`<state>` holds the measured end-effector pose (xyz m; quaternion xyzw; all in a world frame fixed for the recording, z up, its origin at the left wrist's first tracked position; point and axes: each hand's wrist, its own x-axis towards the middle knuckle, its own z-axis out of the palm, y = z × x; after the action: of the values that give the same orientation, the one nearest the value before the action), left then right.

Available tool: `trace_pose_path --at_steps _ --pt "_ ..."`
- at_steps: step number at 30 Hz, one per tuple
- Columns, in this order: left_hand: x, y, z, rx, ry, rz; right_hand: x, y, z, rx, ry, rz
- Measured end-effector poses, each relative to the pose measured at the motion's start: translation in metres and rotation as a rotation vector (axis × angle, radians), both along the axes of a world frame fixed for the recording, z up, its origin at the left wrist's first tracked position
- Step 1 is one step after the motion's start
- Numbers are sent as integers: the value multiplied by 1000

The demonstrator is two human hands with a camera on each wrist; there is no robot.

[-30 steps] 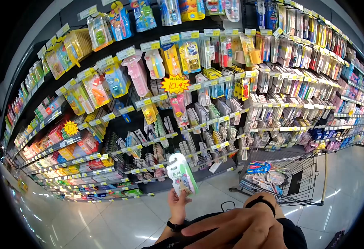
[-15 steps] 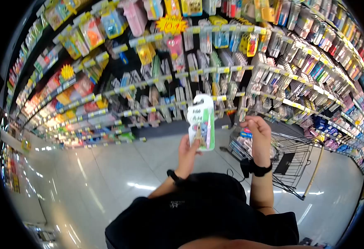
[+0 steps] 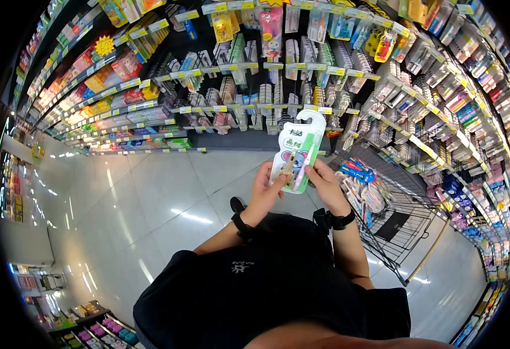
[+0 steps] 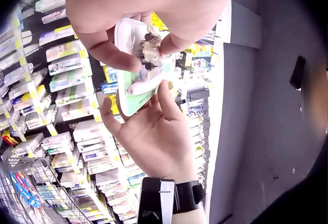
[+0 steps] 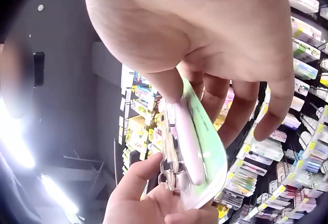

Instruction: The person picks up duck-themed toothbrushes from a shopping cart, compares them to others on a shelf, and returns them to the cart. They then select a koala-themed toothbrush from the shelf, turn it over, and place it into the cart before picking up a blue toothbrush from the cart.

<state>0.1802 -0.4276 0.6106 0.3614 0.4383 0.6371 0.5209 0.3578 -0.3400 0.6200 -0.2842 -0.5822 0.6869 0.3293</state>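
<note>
A blister pack of toothbrushes, white with a green side and a cartoon mouse, stands upright in front of my chest. My left hand pinches its lower left part between thumb and fingers. My right hand grips its lower right edge, thumb on the front and fingers behind. In the left wrist view the toothbrush pack sits between the left hand above and the right hand below. In the right wrist view the right hand clasps the pack, and the left hand holds it from below.
Store shelves hung with toothbrush packs fill the wall ahead and to the right. A wire shopping cart with several packs inside stands at my right. Pale glossy floor tiles stretch to the left. Both wrists wear black bands.
The right hand has swung from near the camera to the pack and taken hold of its right edge. The pack has come lower and closer to my body, and the view has tilted down.
</note>
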Motion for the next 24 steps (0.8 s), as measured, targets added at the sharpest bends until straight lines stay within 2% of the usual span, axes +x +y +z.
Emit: trace_pose_path --at_steps 4,12,18,22,24 --pt "-18 -7 -11 -28 -18 8 -23 3 -3 -31 31 41" --pt "-65 -17 -8 -153 -71 55 -81 12 -6 95 -49 130" --pt "-111 -13 -5 -63 -95 -1 -126 31 -9 78 -89 156" --pt "-162 7 -11 2 -68 -21 -179 45 7 79 -20 107" --pt "-190 19 -14 -5 3 -96 -208 54 23 23 76 -52"
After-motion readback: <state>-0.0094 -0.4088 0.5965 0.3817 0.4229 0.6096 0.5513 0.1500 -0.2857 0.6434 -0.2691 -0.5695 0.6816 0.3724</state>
